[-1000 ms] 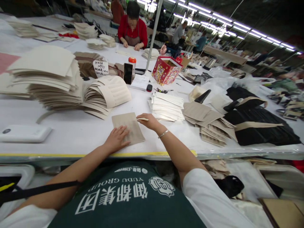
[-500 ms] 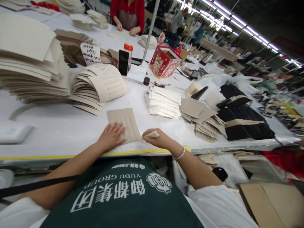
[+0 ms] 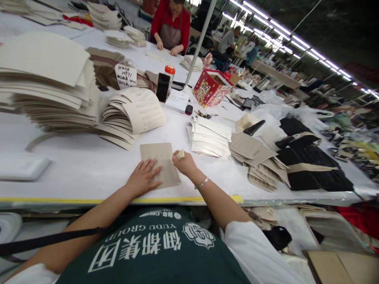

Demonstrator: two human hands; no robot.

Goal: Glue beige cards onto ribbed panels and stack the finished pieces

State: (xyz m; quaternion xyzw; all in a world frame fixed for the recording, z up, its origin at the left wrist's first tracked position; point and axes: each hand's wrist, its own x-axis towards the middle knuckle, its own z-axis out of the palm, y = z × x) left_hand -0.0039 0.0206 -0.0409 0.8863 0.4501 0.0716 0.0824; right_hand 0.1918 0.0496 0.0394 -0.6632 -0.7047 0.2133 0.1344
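A beige panel (image 3: 166,165) lies flat, a cream piece (image 3: 180,154) near its edge.

Left hand (image 3: 144,178) splayed flat; right hand (image 3: 184,164) curled

Tube lights (image 3: 280,26) glare far beyond the right hand (image 3: 184,162), under a dark ceiling (image 3: 349,29). The worktop (image 3: 89,165) around the left hand (image 3: 144,178) is evenly bright; white sheets (image 3: 211,136) beside the right hand look nearly washed out. Left of the left hand, a white box (image 3: 22,167) blurs and stretches.
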